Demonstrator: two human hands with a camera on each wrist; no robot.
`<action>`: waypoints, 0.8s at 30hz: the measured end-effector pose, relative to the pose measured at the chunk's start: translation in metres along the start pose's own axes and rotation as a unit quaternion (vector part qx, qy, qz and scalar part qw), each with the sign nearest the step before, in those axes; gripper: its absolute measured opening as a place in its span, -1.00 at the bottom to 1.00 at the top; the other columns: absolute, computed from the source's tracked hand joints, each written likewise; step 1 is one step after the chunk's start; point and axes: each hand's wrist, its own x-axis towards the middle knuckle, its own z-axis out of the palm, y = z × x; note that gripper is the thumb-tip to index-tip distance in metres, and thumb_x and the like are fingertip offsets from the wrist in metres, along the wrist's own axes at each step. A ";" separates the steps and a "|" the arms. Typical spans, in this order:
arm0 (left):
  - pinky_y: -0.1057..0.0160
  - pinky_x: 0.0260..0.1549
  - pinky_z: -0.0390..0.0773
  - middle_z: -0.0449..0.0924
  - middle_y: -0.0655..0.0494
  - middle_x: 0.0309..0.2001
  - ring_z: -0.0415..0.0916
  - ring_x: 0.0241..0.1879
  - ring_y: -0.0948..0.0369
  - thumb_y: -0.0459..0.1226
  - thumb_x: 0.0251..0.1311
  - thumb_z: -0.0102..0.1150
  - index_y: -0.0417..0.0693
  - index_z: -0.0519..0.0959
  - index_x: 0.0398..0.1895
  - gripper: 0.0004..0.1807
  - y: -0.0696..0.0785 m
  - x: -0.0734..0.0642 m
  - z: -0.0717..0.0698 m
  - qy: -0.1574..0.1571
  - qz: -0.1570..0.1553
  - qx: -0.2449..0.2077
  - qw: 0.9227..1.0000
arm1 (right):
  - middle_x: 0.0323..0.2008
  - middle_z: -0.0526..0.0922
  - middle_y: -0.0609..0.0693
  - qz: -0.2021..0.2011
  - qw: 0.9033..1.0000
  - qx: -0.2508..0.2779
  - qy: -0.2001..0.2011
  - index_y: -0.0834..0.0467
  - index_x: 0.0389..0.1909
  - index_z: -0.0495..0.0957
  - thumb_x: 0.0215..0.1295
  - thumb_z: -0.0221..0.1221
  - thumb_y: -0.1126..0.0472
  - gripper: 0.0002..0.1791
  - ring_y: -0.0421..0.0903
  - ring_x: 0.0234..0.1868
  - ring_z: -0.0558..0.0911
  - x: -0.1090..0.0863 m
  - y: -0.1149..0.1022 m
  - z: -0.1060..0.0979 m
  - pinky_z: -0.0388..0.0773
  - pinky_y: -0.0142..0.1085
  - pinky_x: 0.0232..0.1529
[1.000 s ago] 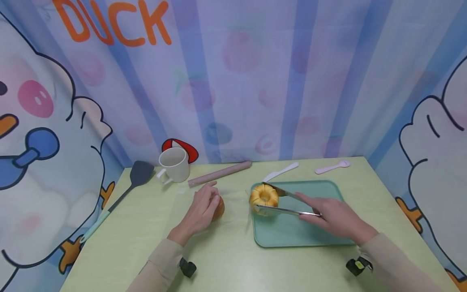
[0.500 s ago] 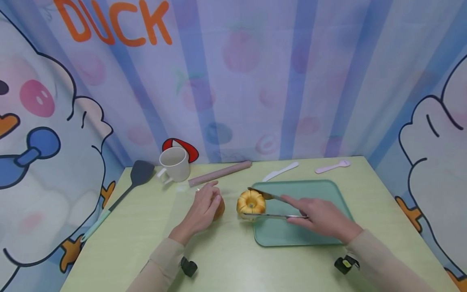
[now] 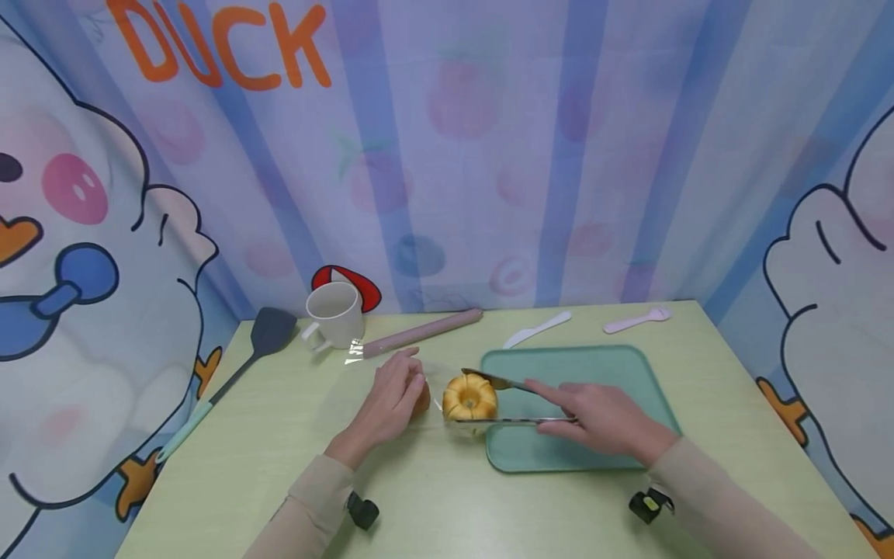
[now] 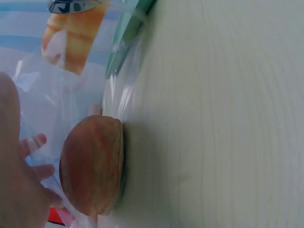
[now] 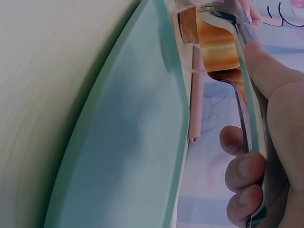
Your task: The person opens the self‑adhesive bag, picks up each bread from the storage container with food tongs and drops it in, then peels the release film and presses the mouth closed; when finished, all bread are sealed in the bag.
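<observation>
My left hand (image 3: 391, 397) holds a clear plastic bag (image 4: 124, 92), its wide mouth turned to the right. Inside the bag lies a brown bun (image 4: 92, 166), mostly covered by the hand in the head view. My right hand (image 3: 602, 419) grips metal tongs (image 3: 520, 420). Between the tongs' ends is a golden, ring-shaped bread (image 3: 469, 398) with ridges. It hangs off the left edge of the green tray (image 3: 587, 369), at the bag's mouth. Whether the bread touches the plastic I cannot tell.
A dark spatula (image 3: 268, 334) lies at the far left, beside a white mug (image 3: 337, 314). Behind the hands rests a pink rolling pin (image 3: 422, 332). A white plastic knife (image 3: 538, 329) and a pink spoon (image 3: 635, 320) lie behind the tray.
My right hand has moved left with the tongs, carrying the ring-shaped bread from above the tray to the bag's mouth. The left hand has hardly moved.
</observation>
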 end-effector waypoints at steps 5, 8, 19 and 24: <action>-0.47 0.34 0.20 0.51 -0.25 0.29 0.33 0.46 -0.17 -0.26 0.59 -0.09 -0.10 0.41 -0.10 -0.89 0.000 -0.001 -0.001 0.002 -0.014 -0.007 1.000 | -0.54 0.30 -0.37 -0.006 1.000 0.004 0.007 -0.15 0.56 0.37 0.51 0.14 -0.27 -0.32 -0.42 -0.59 0.25 -0.004 0.003 -0.003 0.27 -0.42 -0.53; -0.46 0.34 0.19 0.49 -0.25 0.32 0.33 0.47 -0.15 -0.26 0.59 -0.10 -0.10 0.42 -0.10 -0.88 0.002 -0.001 -0.003 -0.004 -0.023 -0.010 1.000 | -0.54 0.32 -0.38 -0.014 1.000 0.005 0.003 -0.13 0.56 0.38 0.52 0.14 -0.26 -0.32 -0.43 -0.57 0.27 -0.005 0.005 -0.003 0.29 -0.42 -0.52; -0.66 0.32 -0.01 0.45 -0.14 0.39 0.26 0.53 -0.11 -0.19 0.63 -0.14 0.00 0.38 -0.11 -0.87 0.007 -0.004 -0.002 -0.025 -0.038 -0.007 0.999 | -0.59 0.30 -0.34 0.021 1.000 -0.019 -0.004 -0.12 0.54 0.41 0.50 0.11 -0.34 -0.29 -0.39 -0.63 0.24 0.003 -0.006 0.004 0.25 -0.41 -0.59; -0.71 0.30 -0.19 0.39 -0.05 0.46 0.14 0.57 -0.18 -0.13 0.66 -0.18 0.07 0.38 -0.09 -0.84 0.009 -0.005 -0.002 -0.031 -0.055 0.012 0.998 | -0.60 0.31 -0.30 0.032 0.999 -0.037 0.004 -0.09 0.54 0.40 0.49 0.10 -0.36 -0.27 -0.37 -0.64 0.24 0.010 -0.014 0.009 0.24 -0.39 -0.62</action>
